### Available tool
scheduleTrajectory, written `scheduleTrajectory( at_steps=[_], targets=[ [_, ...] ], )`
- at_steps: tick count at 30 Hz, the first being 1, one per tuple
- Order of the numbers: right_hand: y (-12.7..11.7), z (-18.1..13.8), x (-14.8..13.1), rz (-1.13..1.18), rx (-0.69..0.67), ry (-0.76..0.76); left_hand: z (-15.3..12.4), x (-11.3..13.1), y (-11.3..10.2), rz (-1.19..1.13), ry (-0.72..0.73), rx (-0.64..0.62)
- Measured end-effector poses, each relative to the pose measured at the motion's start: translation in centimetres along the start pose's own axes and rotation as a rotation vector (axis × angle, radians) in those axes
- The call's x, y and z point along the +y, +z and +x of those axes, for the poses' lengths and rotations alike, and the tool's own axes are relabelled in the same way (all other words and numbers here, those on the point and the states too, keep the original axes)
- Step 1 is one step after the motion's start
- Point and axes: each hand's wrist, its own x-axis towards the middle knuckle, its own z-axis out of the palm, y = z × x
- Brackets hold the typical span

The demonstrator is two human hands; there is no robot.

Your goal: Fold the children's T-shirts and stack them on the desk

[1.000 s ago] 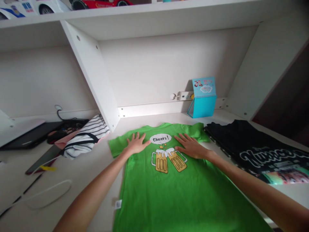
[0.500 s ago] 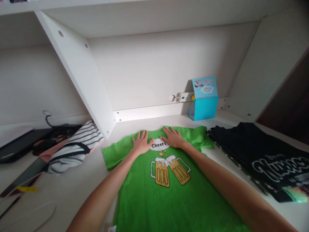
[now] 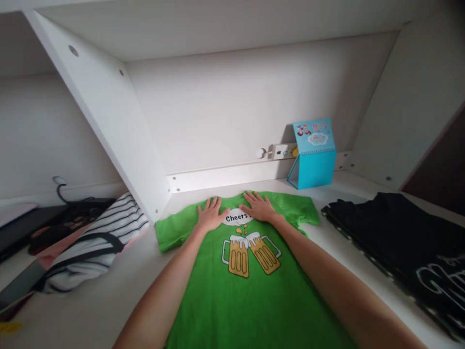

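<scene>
Green T-shirt (image 3: 232,300) printed "Cheers", left hand (image 3: 209,215), right hand (image 3: 258,208) both pressed flat, fingers spread, gripping nothing

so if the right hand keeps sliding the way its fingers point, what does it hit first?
The right hand points up the green T-shirt toward its collar; beyond that, bare desk, then probably the back wall's white ledge.

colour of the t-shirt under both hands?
Bright green t-shirt with a yellow beer-mug print and "Cheers" bubble; seen in the head view.
</scene>
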Motion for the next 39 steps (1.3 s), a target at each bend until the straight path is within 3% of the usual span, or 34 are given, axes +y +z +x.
scheduleTrajectory(
  at_steps=[4,10,13,17,21,23,26,30,34,39],
  targets=[
    [-0.4,-1.1,2.8,-0.025,0.014,0.03,0.3,-0.2,0.4,0.012,0.007,0.014],
    [-2.4,-3.8,10.3,-0.075,-0.007,0.204,0.4,-0.1,0.3,0.031,-0.001,0.016],
    [-3.8,-4.6,11.5,-0.09,-0.01,0.225,0.4,0.0,0.3,0.034,0.004,0.013],
    [-5.2,-7.3,8.5,-0.096,0.023,0.158,0.6,-0.2,0.4,0.039,0.006,0.02],
    [-4.8,-14.4,3.8,0.029,-0.016,-0.184,0.5,-0.3,0.4,0.025,0.007,0.034],
    [-4.0,-18.3,2.8,0.072,-0.044,-0.275,0.3,-0.3,0.3,0.009,0.007,0.028],
    [-3.2,-22.0,3.7,0.041,-0.044,-0.216,0.2,-0.1,-0.1,-0.023,0.007,0.018],
    [-3.3,-22.8,6.0,-0.036,-0.041,-0.074,-0.7,0.5,-1.2,-0.061,-0.004,0.014],
    [-4.0,-23.0,4.0,-0.117,-0.014,-0.053,-4.2,1.7,-2.4,-0.064,0.051,-0.029],
    [-3.6,-26.0,-3.2,0.033,-0.053,-0.32,-10.8,3.5,-2.4,-0.051,0.153,-0.117]
  ],
)
